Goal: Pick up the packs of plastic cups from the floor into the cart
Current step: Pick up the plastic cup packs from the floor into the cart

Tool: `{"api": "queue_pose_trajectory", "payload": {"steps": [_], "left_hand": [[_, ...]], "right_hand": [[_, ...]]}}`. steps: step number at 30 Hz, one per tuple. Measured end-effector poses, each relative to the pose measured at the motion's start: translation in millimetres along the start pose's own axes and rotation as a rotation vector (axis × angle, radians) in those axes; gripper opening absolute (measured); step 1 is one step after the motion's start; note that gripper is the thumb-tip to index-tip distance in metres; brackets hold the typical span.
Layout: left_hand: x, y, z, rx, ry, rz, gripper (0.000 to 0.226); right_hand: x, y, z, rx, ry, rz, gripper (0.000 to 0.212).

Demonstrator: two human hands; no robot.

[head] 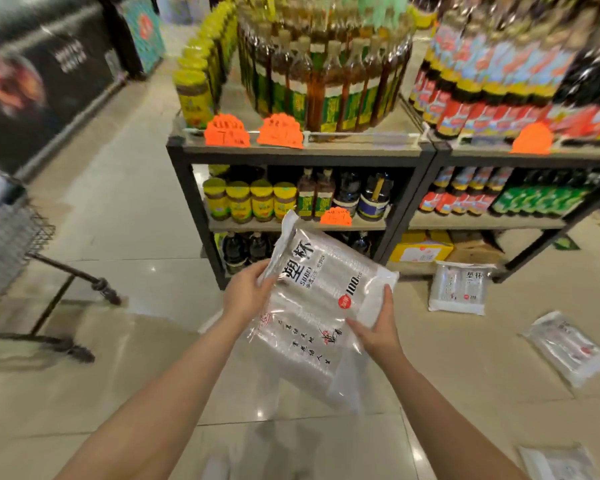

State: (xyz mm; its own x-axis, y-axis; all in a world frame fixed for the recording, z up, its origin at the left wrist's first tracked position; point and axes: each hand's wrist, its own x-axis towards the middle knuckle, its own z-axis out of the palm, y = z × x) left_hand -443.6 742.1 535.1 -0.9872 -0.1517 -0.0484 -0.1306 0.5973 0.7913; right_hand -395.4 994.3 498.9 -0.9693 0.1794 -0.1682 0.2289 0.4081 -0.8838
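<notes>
The person stands in a shop aisle with one pack [312, 306] of plastic cups held up in both hands, clear of the floor and in front of the shelf [302, 154] of bottles and jars. As I judge it, the lift is done for this pack and the carry to the cart [11, 237] is the step in hand. The cart stands well off to the left, only its wire basket and black frame showing at the edge of view.

The next move calls for a turn of the body to the left and a swing of the pack over the cart's rim before letting go. The film looks slack and slippery, so I would expect both hands to be wanted until it is over the basket.

The left hand [246, 292] grips the pack's upper left edge, thumb on the printed face and fingers curled behind it. The right hand [378, 327] clasps the right edge lower down, thumb up along the side, fingers wrapped over the front. Both forearms reach forward, bare, roughly level with each other; the pack tilts with its top corner leaning left.

Three more packs are on the floor to the right: one [459, 289] propped against the shelf foot, one [568, 344] flat further right, and one [555, 462] at the bottom edge, partly cut off. So the task looks far from finished.
</notes>
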Motion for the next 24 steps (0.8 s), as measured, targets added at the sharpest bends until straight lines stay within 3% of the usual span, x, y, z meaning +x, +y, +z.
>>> {"api": "queue_pose_trajectory", "payload": {"steps": [6,13,19,24], "left_hand": [[-4,-3,-109,-0.081,0.145,0.081,0.027],[-10,-46,-262,0.337,0.16,0.321,0.025],[-39,-95,-391,0.39,0.172,0.272,0.028],[-60,-145,-462,0.243,0.242,0.167,0.028]], "right_hand": [[-4,-83,53,-0.056,-0.058,-0.087,0.111],[-15,-227,158,-0.148,-0.145,-0.374,0.1],[-48,-324,273,-0.062,-0.422,-0.434,0.107],[-69,-365,352,-0.094,-0.642,-0.425,0.106]]}}
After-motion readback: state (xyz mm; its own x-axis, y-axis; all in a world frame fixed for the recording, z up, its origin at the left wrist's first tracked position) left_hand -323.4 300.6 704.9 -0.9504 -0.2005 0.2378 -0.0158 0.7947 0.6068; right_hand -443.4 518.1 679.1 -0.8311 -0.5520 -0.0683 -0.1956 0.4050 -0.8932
